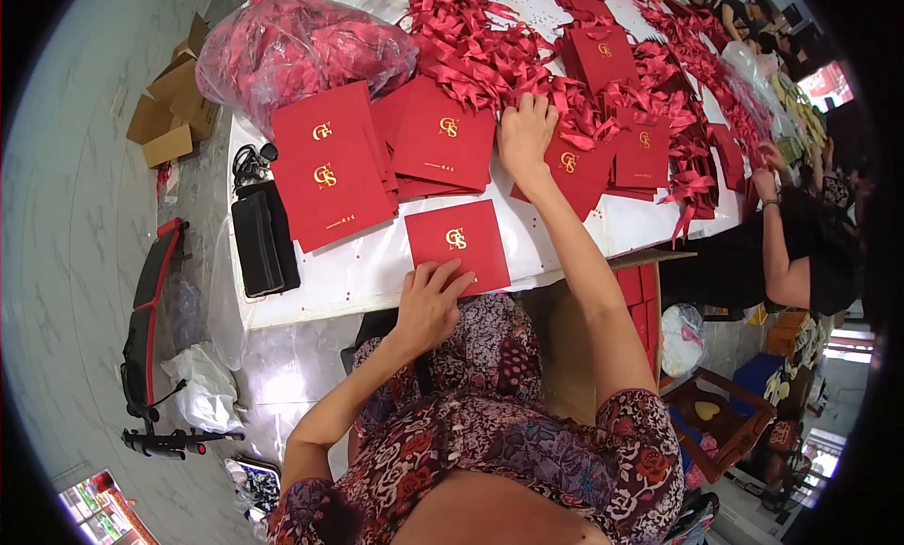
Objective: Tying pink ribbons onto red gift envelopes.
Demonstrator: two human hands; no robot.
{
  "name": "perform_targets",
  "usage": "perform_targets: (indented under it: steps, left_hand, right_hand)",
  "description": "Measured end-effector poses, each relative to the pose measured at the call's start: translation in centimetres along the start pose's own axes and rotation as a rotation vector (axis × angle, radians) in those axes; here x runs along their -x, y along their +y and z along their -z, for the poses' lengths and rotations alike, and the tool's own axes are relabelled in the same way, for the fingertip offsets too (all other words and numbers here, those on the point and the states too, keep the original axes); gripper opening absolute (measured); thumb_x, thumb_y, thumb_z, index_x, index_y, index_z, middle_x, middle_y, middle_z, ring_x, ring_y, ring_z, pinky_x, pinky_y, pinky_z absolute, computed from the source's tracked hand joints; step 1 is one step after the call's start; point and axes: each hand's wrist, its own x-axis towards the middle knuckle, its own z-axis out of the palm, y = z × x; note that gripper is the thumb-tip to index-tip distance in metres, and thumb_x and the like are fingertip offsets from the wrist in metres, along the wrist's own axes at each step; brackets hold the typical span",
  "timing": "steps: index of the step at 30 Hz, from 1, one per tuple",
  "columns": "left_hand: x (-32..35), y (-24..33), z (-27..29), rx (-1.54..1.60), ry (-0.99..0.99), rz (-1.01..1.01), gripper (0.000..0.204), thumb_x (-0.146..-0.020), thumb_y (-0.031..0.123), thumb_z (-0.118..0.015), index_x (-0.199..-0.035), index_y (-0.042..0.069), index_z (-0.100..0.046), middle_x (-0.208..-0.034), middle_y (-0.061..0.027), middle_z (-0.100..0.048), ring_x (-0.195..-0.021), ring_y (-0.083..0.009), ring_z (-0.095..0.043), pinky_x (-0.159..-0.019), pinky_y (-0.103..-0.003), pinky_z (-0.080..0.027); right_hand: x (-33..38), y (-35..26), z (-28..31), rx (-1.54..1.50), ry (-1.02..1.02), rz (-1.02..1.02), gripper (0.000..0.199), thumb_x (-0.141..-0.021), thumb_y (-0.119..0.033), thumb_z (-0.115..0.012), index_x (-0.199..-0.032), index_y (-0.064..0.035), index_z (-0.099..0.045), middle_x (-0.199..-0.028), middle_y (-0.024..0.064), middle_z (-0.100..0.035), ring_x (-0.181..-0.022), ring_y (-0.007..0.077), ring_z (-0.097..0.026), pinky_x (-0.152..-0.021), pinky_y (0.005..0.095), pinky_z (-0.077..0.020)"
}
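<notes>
loosely spread, the left grip (430, 305) touches a red card (471, 232).

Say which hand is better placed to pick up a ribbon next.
Probably the right hand: it is at the edge of the ribbon pile, while the left hand rests on the nearest flat red piece.

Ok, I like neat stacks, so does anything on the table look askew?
Yes, mildly: the red card pile just left of the right hand is splayed, its layers jutting unevenly from under the top. Beyond it, red ribbons lie in a loose tangle.
</notes>
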Motion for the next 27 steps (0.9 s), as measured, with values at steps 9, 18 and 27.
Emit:
perform_targets:
  steps: [9,18,27]
  left_hand:
    - [-0.6,-0.3,0.4,0.028,0.035,-0.008,0.053,-0.076,0.015,-0.074,-0.128,0.014,-0.063,-0.129,-0.0091,-0.058,-0.111,-0.0308,-0.051,-0.092,-0.043,-0.043]
    - [-7.3,1.7,2.4,0.638,0.252,0.030,0.039,-0.094,0.004,-0.059,-0.133,0.001,-0.055,-0.131,-0.0210,-0.058,-0.116,-0.0386,-0.059,-0.095,-0.047,-0.047]
    - [-8.9,1.3,-0.8,1.473,-0.153,0.516,0.019,-0.105,0.023,-0.055,-0.099,0.005,-0.058,-0.085,-0.0011,-0.064,-0.072,-0.0062,-0.058,-0.068,-0.020,-0.049]
  right_hand:
    - [1.7,1.0,7.0,-0.424,0.156,0.104,0.014,-0.081,-0.007,-0.066,-0.094,-0.0035,-0.060,-0.093,0.0133,-0.061,-0.096,0.0309,-0.058,-0.092,0.0458,-0.0390]
    - [10.5,0.5,15.4,-1.038,-0.294,0.227,0.013,-0.091,-0.007,-0.066,-0.101,-0.0029,-0.060,-0.089,0.0132,-0.059,-0.079,0.0321,-0.063,-0.067,0.0400,-0.0501]
    - [14.0,0.8,13.7,-1.597,-0.404,-0.355,0.015,-0.089,0.001,-0.070,-0.102,0.0007,-0.063,-0.093,0.0050,-0.065,-0.080,0.0097,-0.062,-0.074,0.0233,-0.0508]
